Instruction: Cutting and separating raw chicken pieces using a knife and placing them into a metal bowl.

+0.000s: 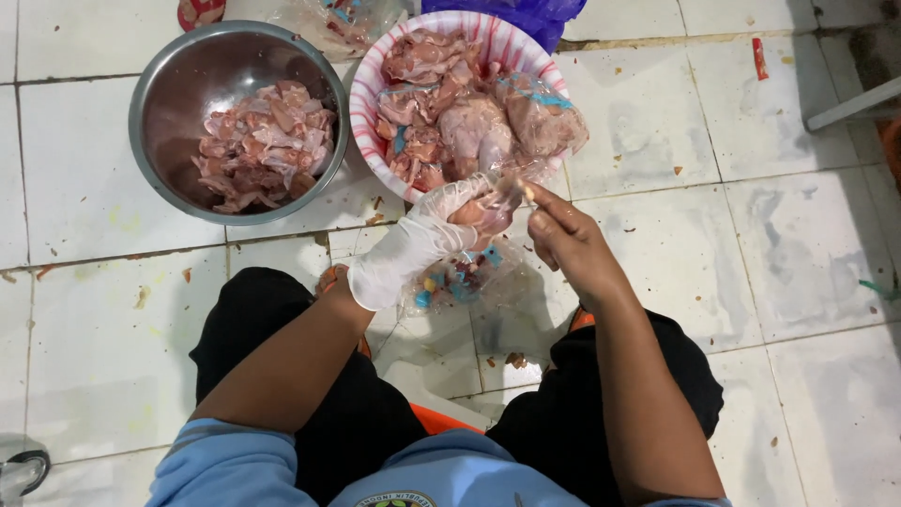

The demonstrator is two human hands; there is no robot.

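Observation:
My left hand (413,246), in a thin white glove, grips a pink raw chicken piece (488,214) still partly in its clear plastic wrapper (460,278). Bare, my right hand (563,242) pinches the top edge of that wrapper right beside the left fingers. Just beyond both hands stands a red-and-white striped bowl (371,70) piled with wrapped and bare chicken pieces. To its left a steel bowl (164,89) holds cut raw chicken (267,145).
White tiled floor (741,235) with scraps and wet patches lies all around. A blue plastic bag (526,14) sits behind the striped bowl. My knees in black trousers (263,310) frame the hands. A grey bar (854,103) lies at the far right.

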